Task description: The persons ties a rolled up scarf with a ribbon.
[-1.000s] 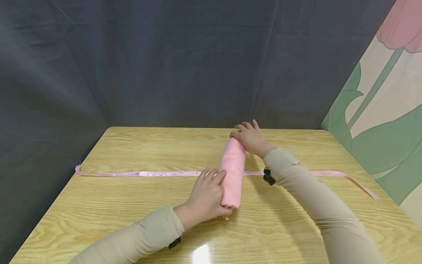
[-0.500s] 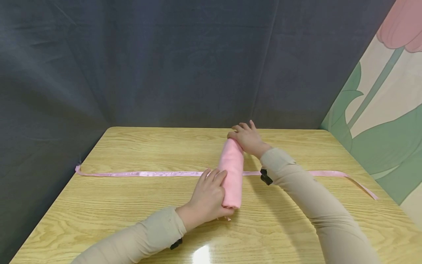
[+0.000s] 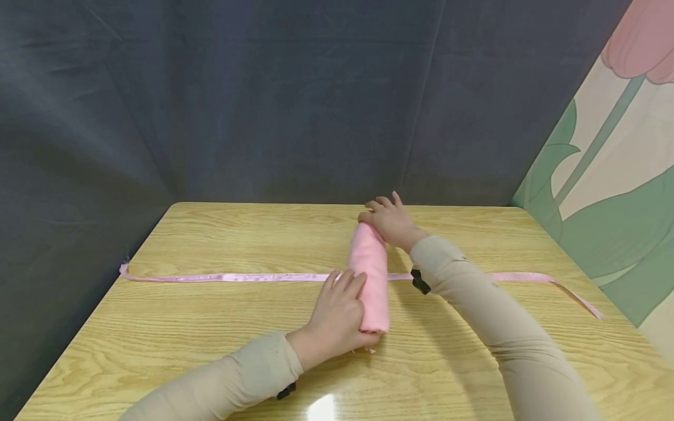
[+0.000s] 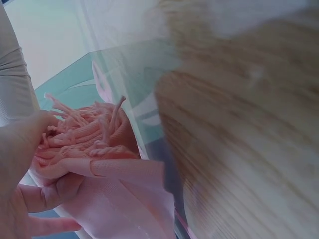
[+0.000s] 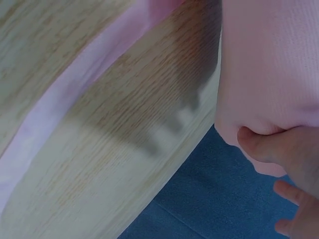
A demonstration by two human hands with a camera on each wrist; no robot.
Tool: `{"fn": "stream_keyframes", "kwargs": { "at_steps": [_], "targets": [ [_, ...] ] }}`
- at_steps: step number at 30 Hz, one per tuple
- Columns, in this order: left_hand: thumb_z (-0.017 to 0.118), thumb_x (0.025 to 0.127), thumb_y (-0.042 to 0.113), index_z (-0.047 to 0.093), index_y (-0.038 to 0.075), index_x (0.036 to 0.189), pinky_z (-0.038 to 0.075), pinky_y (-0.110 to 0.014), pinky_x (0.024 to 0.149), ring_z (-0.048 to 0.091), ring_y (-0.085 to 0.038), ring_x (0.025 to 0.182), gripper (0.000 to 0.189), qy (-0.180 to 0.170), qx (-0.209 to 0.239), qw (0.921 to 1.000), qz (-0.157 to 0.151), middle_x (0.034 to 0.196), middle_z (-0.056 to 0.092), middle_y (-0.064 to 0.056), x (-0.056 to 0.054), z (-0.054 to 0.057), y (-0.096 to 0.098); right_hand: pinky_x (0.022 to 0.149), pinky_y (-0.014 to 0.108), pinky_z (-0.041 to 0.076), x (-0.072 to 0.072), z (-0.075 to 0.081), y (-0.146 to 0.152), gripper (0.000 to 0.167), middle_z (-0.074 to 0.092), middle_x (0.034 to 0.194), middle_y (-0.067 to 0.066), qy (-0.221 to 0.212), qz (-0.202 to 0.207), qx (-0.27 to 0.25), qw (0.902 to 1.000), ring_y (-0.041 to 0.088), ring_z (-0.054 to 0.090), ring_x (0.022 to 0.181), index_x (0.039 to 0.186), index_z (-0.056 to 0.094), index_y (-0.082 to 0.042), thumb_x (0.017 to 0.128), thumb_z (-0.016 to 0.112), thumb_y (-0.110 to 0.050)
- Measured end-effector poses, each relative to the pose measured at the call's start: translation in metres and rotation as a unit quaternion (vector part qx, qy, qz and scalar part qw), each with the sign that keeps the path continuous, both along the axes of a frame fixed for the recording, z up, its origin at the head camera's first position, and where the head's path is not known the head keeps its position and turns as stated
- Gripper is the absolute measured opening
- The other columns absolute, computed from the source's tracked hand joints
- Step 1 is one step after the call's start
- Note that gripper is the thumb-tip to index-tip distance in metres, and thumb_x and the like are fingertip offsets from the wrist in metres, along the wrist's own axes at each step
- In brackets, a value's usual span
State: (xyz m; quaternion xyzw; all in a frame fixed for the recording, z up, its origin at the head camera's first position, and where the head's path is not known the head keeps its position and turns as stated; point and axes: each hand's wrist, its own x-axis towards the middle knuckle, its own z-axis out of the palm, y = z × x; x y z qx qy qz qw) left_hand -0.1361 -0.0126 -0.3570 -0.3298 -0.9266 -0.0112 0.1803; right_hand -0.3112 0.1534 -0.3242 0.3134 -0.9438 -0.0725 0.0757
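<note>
A rolled-up pink scarf (image 3: 372,275) stretches away from me across a long pink satin ribbon (image 3: 263,277). In the left wrist view, bunched fringe (image 4: 94,124) shows at the scarf's near end, and a loose flap hangs beside it. My left hand (image 3: 338,316) grips that near end, its thumb at the fringed end and its fingers along the left side. At the far end my right hand (image 3: 391,224) holds the scarf; in the right wrist view its thumb (image 5: 256,144) presses into the fabric. The ribbon's middle is hidden under the roll.
The wooden table (image 3: 210,327) ends at a dark curtain (image 3: 295,105) behind and to the left. A wall with a painted tulip (image 3: 621,193) borders the right side. The ribbon's left end reaches the table's left edge, and its right end bends toward me.
The scarf has turned slightly: its far end has shifted left with my right hand, while its near end has shifted a little right with my left hand. The ribbon has stayed in place.
</note>
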Motion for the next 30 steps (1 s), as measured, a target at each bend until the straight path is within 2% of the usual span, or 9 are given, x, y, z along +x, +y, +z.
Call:
{"fn": "stream_keyframes", "kwargs": {
  "at_steps": [17,30],
  "targets": [
    [0.064,0.073,0.061,0.071,0.010,0.068,0.028,-0.048,0.104,0.043,-0.031,0.123,0.052,-0.014,-0.013,0.9997,0.013,0.132,0.050,-0.012,0.002,0.000,0.008,0.106,0.063,0.012,-0.003,-0.002,-0.007,0.039,0.051,0.131,0.013,0.017,0.022,0.011,0.9995,0.038,0.039,0.125,0.116,0.063,-0.020,0.083,0.065,0.000],
    [0.062,0.074,0.063,0.073,0.010,0.072,0.029,-0.049,0.103,0.044,-0.030,0.121,0.054,-0.005,-0.032,0.9993,0.020,0.131,0.051,-0.012,0.002,-0.001,0.011,0.106,0.062,0.013,-0.005,-0.002,-0.015,0.033,0.054,0.128,0.012,0.024,0.052,0.001,0.9984,0.037,0.041,0.124,0.112,0.064,-0.020,0.086,0.062,-0.001]
  ]
}}
